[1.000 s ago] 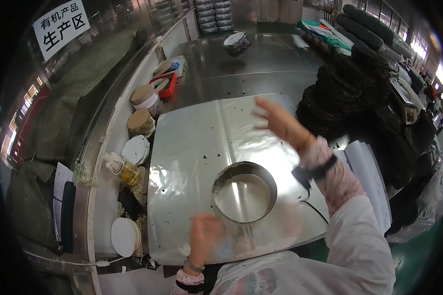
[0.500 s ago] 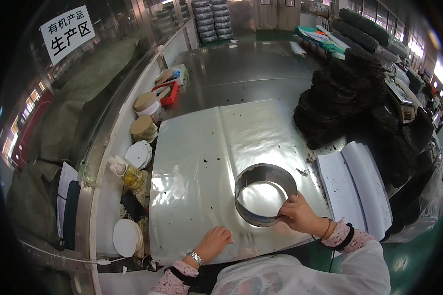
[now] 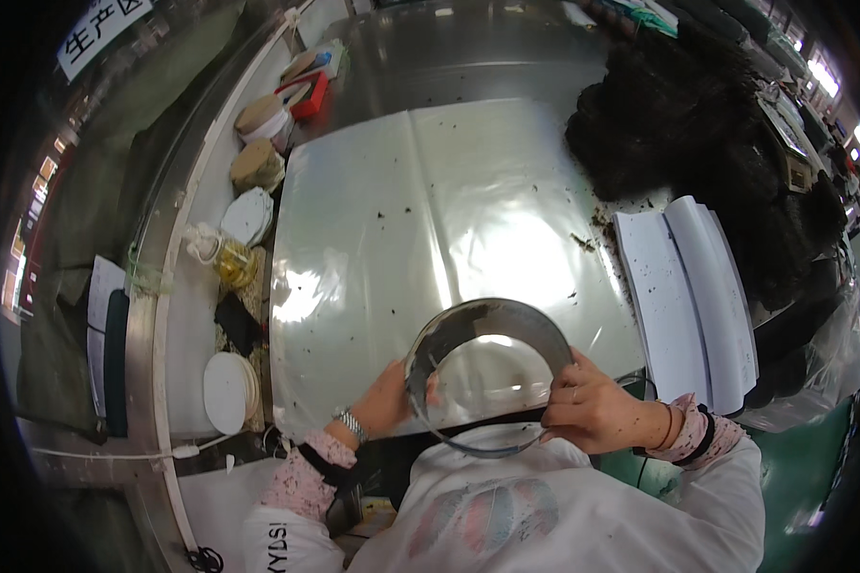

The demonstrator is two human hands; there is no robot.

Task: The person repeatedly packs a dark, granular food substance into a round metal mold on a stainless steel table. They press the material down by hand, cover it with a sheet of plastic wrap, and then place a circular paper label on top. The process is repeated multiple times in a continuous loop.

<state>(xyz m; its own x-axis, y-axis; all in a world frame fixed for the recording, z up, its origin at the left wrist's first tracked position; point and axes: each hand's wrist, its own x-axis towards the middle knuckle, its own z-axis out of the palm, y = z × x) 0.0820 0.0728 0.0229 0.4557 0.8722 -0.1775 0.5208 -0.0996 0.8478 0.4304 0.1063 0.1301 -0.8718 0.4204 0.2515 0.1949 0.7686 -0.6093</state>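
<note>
A wide grey metal ring (image 3: 535,331), open through its middle, is held tilted above the front edge of a clear plastic sheet (image 3: 354,248). My right hand (image 3: 597,409) grips the ring's right side, fingers closed on its wall. On the opposite side my left hand (image 3: 384,399) holds the rim, its fingertips partly visible through the opening. The sheet lies on the metal table, has a crease down its middle and carries a few dark flakes.
Dark, shaggy sheets (image 3: 650,124) are heaped at the right behind an open paper pad (image 3: 655,296). Along the left edge stand a bottle of yellow liquid (image 3: 236,262), white discs (image 3: 227,393), round stacks (image 3: 257,165) and a red tray (image 3: 308,98).
The ring has come up off the sheet toward me and tilted. My left hand has moved from resting beside it to gripping its left side. The view has tipped downward.
</note>
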